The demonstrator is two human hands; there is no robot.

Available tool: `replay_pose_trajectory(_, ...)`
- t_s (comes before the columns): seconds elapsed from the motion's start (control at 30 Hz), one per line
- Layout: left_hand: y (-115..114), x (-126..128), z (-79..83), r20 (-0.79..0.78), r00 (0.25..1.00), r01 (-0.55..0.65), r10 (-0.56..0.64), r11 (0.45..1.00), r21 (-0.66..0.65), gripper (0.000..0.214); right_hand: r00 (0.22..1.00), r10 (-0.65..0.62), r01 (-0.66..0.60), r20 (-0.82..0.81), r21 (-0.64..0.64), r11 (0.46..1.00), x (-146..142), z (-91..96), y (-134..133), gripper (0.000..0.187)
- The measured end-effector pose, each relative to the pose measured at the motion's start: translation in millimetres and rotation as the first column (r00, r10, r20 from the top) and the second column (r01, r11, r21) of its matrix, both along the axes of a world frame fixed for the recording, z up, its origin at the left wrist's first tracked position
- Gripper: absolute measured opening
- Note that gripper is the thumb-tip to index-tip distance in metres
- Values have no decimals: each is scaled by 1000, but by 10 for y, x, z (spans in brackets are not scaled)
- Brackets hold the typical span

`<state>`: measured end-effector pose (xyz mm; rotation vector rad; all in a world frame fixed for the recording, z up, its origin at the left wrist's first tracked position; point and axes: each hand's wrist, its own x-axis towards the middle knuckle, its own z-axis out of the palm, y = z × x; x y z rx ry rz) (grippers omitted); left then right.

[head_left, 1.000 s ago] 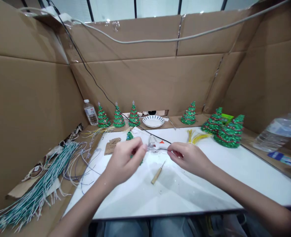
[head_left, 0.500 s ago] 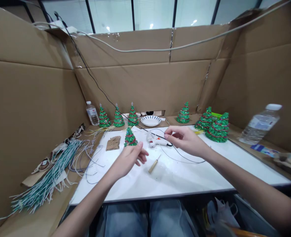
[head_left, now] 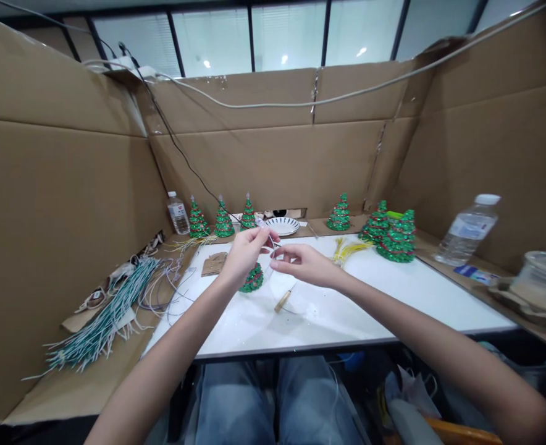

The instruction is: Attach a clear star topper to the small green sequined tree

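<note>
My left hand (head_left: 247,254) and my right hand (head_left: 304,266) meet above the middle of the white table, fingertips close together. Both are closed in a pinch on a thin wire (head_left: 273,246), which loops between them. Just below my left hand stands a small green tinsel Christmas tree (head_left: 253,280), its top hidden by the fingers. An awl (head_left: 282,301) with a wooden handle lies on the table under my right hand. The glue gun seen earlier is hidden behind my hands.
More tinsel trees stand along the back left (head_left: 223,221) and right (head_left: 397,240). A striped plate (head_left: 282,226) sits at the back. Green-white wires (head_left: 110,315) lie left, yellow strands (head_left: 349,249) right. Water bottles (head_left: 178,215) flank the table; cardboard walls (head_left: 264,161) enclose it.
My right hand has moved left with the wire, and my left hand has risen to meet it and closed on it. The view has shifted slightly.
</note>
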<state>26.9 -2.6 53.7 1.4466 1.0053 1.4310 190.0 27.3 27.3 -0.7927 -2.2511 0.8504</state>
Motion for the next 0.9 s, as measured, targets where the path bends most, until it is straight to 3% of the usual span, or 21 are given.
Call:
replay_pose_trajectory(0.27, 207, -10, 365, -151, 969, -156, 195, 959, 238, 33, 989, 144, -147, -44, -94, 985, -302, 99, 159, 38)
replay_pose_trajectory(0.6, 590, -165, 866, -147, 936, -250, 320, 898, 362, 36, 959, 175, -140, 225, -163, 977, -249, -22, 464, 26)
replay_pose_trajectory(0.77, 702, -150, 996, -141, 919, -293, 368, 878, 380, 38, 892, 294, -217, 342, -247, 944, -258, -34, 492, 26)
replay_pose_trajectory(0.9, 808, -127, 1018, -129, 924, -297, 360, 889, 349, 39, 829, 440, -331, 344, -331, 883, -286, -33, 457, 26)
